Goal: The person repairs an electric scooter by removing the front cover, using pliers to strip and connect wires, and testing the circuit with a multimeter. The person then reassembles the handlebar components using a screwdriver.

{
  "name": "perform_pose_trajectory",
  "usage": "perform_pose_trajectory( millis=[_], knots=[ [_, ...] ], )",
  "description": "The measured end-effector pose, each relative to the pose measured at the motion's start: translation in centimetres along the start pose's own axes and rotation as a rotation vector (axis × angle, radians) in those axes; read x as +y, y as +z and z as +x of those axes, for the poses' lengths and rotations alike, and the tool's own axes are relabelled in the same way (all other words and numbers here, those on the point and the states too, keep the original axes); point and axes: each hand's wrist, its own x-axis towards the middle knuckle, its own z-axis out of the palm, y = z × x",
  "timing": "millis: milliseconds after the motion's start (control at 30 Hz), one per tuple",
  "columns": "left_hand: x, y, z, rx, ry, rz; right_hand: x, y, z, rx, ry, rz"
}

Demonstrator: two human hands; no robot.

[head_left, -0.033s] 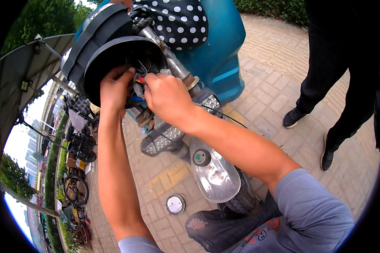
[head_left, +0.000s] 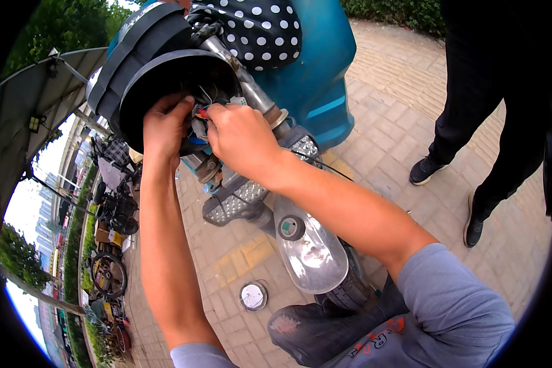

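Both of my hands are inside the open black lamp housing (head_left: pixel 141 80) on the front of a blue three-wheeler (head_left: pixel 319 73), among a bundle of wires and pale connectors (head_left: pixel 199 130). My left hand (head_left: pixel 165 126) is curled at the left of the bundle, thumb and fingers pinched on wiring. My right hand (head_left: pixel 242 138) pinches wires near red and yellow leads at the right of the bundle; exactly which ones is hidden by its fingers. Below are a metal fork tube (head_left: pixel 242 73), dimpled plates (head_left: pixel 230 210) and the clear front mudguard (head_left: pixel 310 264).
A person in black trousers (head_left: pixel 472 98) stands on the paving at right. A round silver-rimmed piece (head_left: pixel 253 296) lies on the bricks below. Bikes (head_left: pixel 113 211), boxes and tools line the left side under a canopy (head_left: pixel 43 104). A polka-dot cover (head_left: pixel 257 30) sits above the fork.
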Motion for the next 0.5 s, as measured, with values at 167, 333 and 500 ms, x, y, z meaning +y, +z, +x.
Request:
perform_pose_trajectory(
  millis=[167, 333, 500],
  knots=[
    [-1.1, -0.7, 0.4, -0.046, 0.034, -0.002, 0.7, -0.5, 0.3, -0.106, -0.022, -0.01],
    [-1.3, -0.7, -0.6, 0.01, 0.078, 0.097, -0.4, -2.2, -0.6, -0.202, -0.009, -0.102],
    [-0.8, -0.2, -3.6, 0.176, 0.321, 0.253, 0.6, -8.9, -4.0, -0.149, -0.036, -0.022]
  ],
)
